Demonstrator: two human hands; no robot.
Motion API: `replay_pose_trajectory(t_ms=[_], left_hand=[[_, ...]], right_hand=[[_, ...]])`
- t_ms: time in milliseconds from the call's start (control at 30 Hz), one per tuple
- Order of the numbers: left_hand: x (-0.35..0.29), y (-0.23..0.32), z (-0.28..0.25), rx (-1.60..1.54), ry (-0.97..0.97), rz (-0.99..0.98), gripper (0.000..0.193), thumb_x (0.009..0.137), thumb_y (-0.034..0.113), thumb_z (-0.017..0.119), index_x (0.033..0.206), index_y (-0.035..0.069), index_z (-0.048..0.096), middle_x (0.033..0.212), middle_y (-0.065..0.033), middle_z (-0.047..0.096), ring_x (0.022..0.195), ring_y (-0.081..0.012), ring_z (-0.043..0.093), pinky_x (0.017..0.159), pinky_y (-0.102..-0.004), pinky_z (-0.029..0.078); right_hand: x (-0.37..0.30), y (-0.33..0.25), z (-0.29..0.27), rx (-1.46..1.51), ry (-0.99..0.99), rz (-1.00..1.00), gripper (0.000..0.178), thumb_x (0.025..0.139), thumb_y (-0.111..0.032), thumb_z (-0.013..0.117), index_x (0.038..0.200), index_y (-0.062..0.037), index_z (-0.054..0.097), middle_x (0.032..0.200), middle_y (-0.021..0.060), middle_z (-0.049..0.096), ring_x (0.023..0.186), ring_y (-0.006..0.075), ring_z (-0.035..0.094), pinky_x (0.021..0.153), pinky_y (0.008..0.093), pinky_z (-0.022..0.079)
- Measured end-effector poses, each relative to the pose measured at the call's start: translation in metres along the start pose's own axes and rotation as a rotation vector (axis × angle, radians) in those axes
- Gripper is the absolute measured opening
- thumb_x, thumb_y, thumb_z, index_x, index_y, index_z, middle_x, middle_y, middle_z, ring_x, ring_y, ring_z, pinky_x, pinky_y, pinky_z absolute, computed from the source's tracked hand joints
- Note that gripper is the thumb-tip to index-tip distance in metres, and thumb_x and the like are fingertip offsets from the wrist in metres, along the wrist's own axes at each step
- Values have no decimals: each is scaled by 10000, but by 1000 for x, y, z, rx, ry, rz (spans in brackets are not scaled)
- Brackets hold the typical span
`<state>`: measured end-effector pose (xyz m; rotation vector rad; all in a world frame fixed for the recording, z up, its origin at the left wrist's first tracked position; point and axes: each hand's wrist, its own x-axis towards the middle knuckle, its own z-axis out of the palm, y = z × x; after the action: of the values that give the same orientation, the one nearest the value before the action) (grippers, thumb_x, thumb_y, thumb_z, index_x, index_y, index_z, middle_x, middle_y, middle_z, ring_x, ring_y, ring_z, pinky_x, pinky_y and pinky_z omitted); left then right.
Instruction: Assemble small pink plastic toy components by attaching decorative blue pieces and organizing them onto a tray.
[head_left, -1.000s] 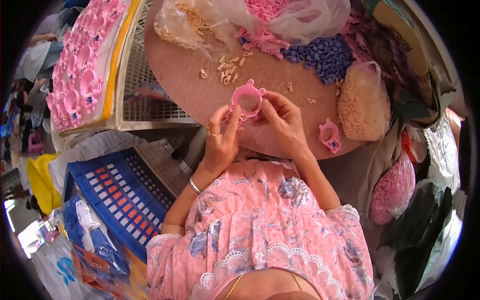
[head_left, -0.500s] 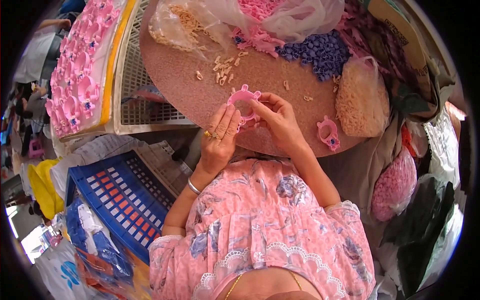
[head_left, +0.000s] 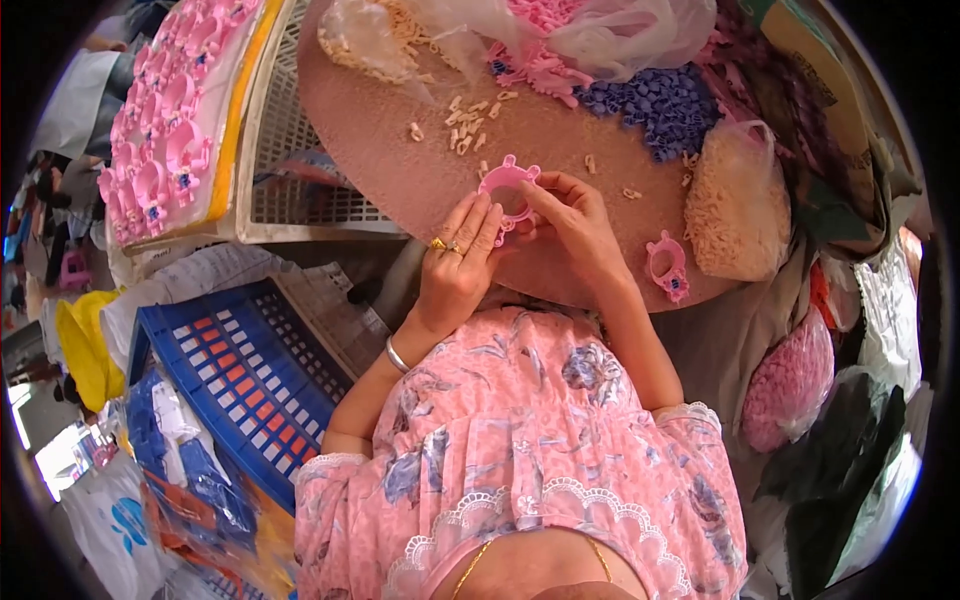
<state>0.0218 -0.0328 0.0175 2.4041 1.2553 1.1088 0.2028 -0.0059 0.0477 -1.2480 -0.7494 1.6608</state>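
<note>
Over the near edge of the round table [head_left: 400,165], both my hands hold a pink plastic ring with small knobs around its rim [head_left: 509,170]. My left hand [head_left: 458,262] is closed on its lower left side, fingers pressed together. On the ring's right side, my right hand [head_left: 582,228] pinches it between thumb and fingers. My fingers hide the ring's lower part, so I cannot tell whether a smaller piece is there. A similar pink ring with a blue detail [head_left: 677,284] lies on the table to the right of my hands.
Loose beige clips [head_left: 467,128] lie beyond my hands. Farther back are a pile of blue pieces [head_left: 655,108], pink pieces [head_left: 540,68] and a bag of beige clips [head_left: 733,225]. Left stand a tray of finished-looking pink rings [head_left: 160,170], a pale crate [head_left: 315,205] and a blue basket [head_left: 195,375].
The whole view has shifted slightly, so the table and hands appear a little farther right and up. Both hands keep nearly the same hold on the pink ring.
</note>
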Motion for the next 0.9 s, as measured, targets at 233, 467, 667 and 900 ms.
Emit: replay_pose_trajectory(t_ms=[233, 467, 667, 900], left_hand=[[-6, -8, 9, 17, 81, -14, 482, 773, -14, 736, 1239, -33, 616, 1303, -184, 603, 1204, -349, 587, 967, -395, 505], [-3, -10, 10, 139, 34, 73, 458, 808, -6, 697, 1256, -35, 607, 1313, -185, 600, 1249, -350, 558, 990, -420, 490], [-2, -13, 13, 48, 113, -9, 414, 855, 23, 685, 1259, -24, 612, 1268, -184, 626, 1185, -339, 600, 948, -390, 516], [20, -16, -9, -1174, 284, -867, 245, 984, 133, 599, 1159, -33, 638, 1040, -69, 669, 949, -140, 639, 900, -326, 562]], right_hand=[[33, -12, -24, -1234, 380, -596, 241, 893, -212, 692, 998, 5, 700, 831, 163, 660, 765, 263, 661, 691, 372, 515], [111, -32, -41, -1457, 620, -861, 230, 892, -159, 618, 1072, -16, 621, 996, 222, 651, 880, 423, 643, 752, 478, 529], [95, -32, -48, -1278, 557, -681, 261, 927, -208, 649, 1115, -28, 631, 844, 141, 669, 783, 274, 675, 674, 384, 523], [45, -24, -49, -375, 274, -249, 201, 951, -122, 638, 1093, 21, 631, 911, 54, 656, 780, 130, 661, 670, 247, 543]])
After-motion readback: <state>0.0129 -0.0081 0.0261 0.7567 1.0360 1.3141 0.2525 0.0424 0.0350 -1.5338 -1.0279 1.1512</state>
